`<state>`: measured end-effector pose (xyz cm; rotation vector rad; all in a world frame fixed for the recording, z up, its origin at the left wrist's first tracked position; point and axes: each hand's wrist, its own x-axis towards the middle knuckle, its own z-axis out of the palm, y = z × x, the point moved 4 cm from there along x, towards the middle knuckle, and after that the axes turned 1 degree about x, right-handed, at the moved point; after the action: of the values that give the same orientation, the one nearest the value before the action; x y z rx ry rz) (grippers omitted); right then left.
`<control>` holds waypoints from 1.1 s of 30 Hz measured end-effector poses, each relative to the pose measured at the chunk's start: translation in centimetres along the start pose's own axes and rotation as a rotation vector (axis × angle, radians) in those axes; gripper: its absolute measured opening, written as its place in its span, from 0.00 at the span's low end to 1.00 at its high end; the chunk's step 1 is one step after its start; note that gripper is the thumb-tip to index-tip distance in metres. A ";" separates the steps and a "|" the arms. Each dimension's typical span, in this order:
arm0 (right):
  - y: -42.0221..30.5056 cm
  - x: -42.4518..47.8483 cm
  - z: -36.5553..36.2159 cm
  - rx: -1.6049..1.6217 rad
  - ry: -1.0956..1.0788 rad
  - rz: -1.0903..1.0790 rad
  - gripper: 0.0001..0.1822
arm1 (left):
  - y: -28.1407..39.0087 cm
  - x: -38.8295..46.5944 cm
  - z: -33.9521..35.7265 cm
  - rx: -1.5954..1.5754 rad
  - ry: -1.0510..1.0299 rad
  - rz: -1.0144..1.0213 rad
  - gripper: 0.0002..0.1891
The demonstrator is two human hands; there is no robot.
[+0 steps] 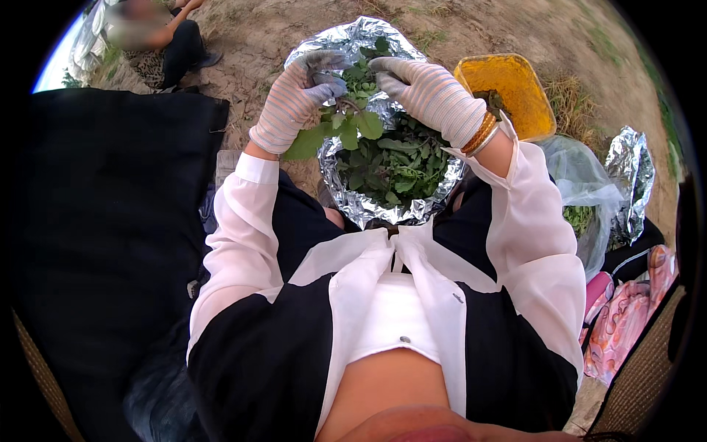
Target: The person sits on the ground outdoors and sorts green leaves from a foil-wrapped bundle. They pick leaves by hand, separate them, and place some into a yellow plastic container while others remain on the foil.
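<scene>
My left hand (pixel 301 91), in a striped knit glove with grey fingertips, grips a leafy green sprig (pixel 353 124) whose broad leaves hang below its fingers. My right hand (pixel 422 91), gloved alike, is raised just right of the sprig with its fingers apart from the thumb; whether a leaf lies between its fingertips cannot be made out. Below both hands, a foil-lined container (pixel 359 212) full of loose dark green leaves stands between my knees. Farther out, a second foil-lined container (pixel 326 40) holds smaller green leaves, partly hidden by my hands.
On the bare soil at the right stands a yellow plastic tub (pixel 533 105) with some leaves inside. Nearer me are a clear plastic bag (pixel 580 171) of greens and a crumpled foil bundle (pixel 632 177). Black fabric (pixel 121 193) spreads at the left. Another person (pixel 182 52) sits at the upper left.
</scene>
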<state>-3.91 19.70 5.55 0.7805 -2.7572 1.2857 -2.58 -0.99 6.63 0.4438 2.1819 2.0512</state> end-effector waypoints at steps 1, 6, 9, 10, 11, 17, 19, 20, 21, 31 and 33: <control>0.4 0.1 0.5 0.084 -0.035 0.055 0.22 | 0.0 -0.3 1.0 -0.003 -0.080 -0.005 0.30; 0.7 0.1 1.1 0.145 -0.153 0.298 0.32 | -1.4 -0.5 2.9 0.364 -0.169 0.084 0.53; 0.0 0.2 1.1 0.014 -0.218 0.371 0.33 | -3.0 -0.4 3.6 0.393 -0.107 0.095 0.56; 0.2 0.2 1.5 -0.016 -0.253 0.403 0.33 | -2.9 -0.2 3.9 0.528 -0.089 0.047 0.58; 0.5 0.2 1.8 -0.045 -0.288 0.433 0.33 | -2.8 -0.1 4.6 0.555 -0.100 0.106 0.57; 0.4 0.1 2.2 0.181 -0.185 0.367 0.23 | -3.6 0.4 4.6 0.537 -0.141 0.075 0.54; 0.9 0.5 1.7 0.494 -0.142 0.418 0.21 | -3.4 0.2 4.7 0.437 -0.185 0.203 0.52; 0.9 0.5 1.1 0.527 -0.165 0.406 0.19 | -4.1 0.4 4.5 0.447 -0.239 0.210 0.51; 1.2 0.5 1.1 0.588 -0.168 0.420 0.19 | -4.2 0.5 4.5 0.458 -0.294 0.218 0.50; 1.8 0.4 0.3 0.125 -0.072 0.308 0.19 | -4.1 -0.5 5.1 0.235 -0.121 -0.096 0.14; 1.2 0.1 0.3 0.155 -0.078 0.219 0.18 | -4.5 -0.7 4.9 0.245 -0.121 -0.087 0.14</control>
<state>-4.41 20.08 4.49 0.5575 -2.8999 1.5550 -1.12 3.27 1.75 0.4741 2.3426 1.6745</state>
